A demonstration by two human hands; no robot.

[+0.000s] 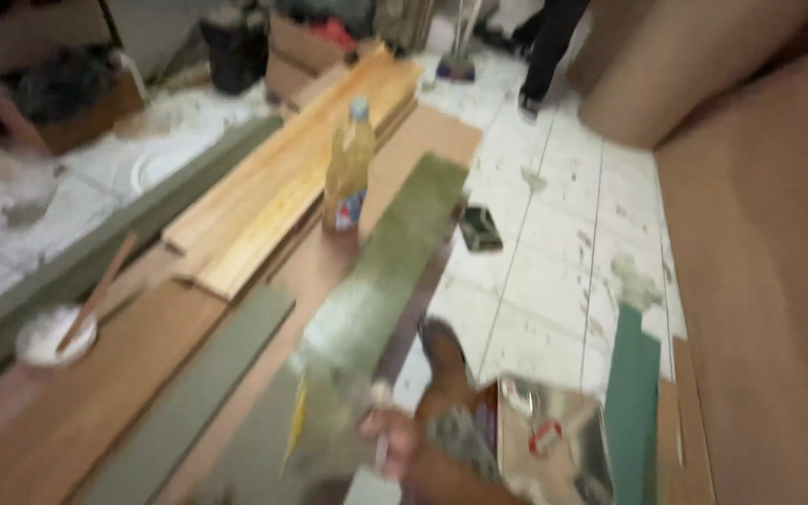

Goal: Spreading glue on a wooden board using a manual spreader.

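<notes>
— White floor tiles (554, 281) with dirty spots. What stands on them?

— Long boards. A bottle (348, 168) of yellow stuff stands straight up on a brown board (329, 262). I think the board is flat, so the bottle does not tip.

— What is next to the bottle?

— Pale wood planks (282, 187) lie just left of it in a stack. A green board (385, 262) lies just right of it.

— Where is the hand?

— The right hand (399, 447) is well below the bottle, at the near end of the green board. Its grip is closed on a thin stick (381, 411), pinched near the low end so the tip points up. It is very blurry.

— And the left hand?

— I cannot see it.

— Anything else?

— A shiny packet (554, 449) sits just right of the hand. Far left of the bottle, lower down, is a white bowl (44, 341). A wood stick (95, 295) leans on its rim. Far above the bottle, to the right, someone's legs (549, 47) stand.
</notes>
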